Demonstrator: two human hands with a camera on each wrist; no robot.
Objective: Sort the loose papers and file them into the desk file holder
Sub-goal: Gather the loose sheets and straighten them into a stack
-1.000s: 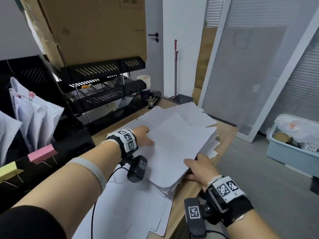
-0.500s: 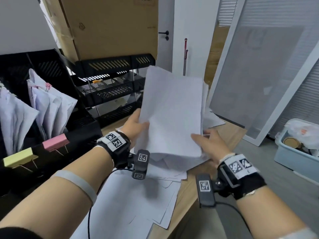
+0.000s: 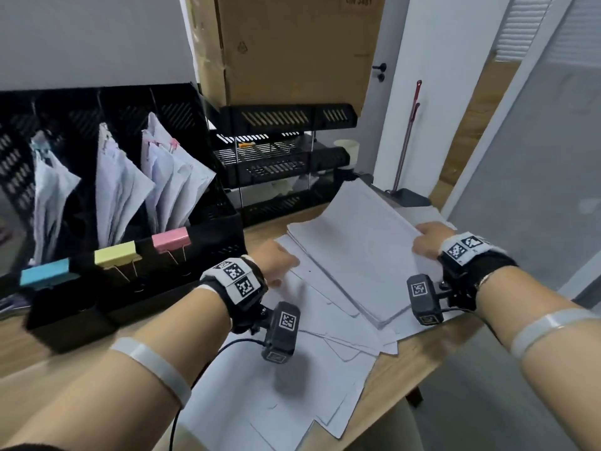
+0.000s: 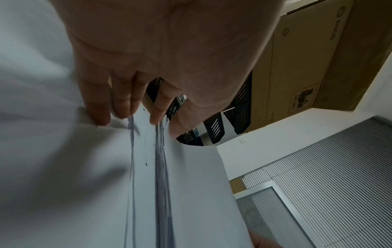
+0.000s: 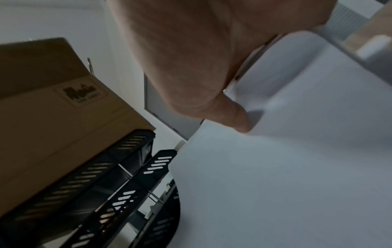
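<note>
Loose sheets (image 3: 260, 402) fan over the tabletop (image 3: 422, 356) at 6 o'clock, running off the frame's bottom. Above them both hands grasp the paper stack (image 3: 354, 255): left hand (image 3: 276, 260) at 9 o'clock, right hand (image 3: 429, 240) at 3, their fingers mostly hidden. The file holder (image 3: 136, 281) sits at 10 o'clock, its left end cut off.

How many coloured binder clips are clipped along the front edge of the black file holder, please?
3: a blue clip on the left, a yellow clip in the middle and a pink clip on the right of the file holder. More may be hidden beyond the picture's left edge.
</note>
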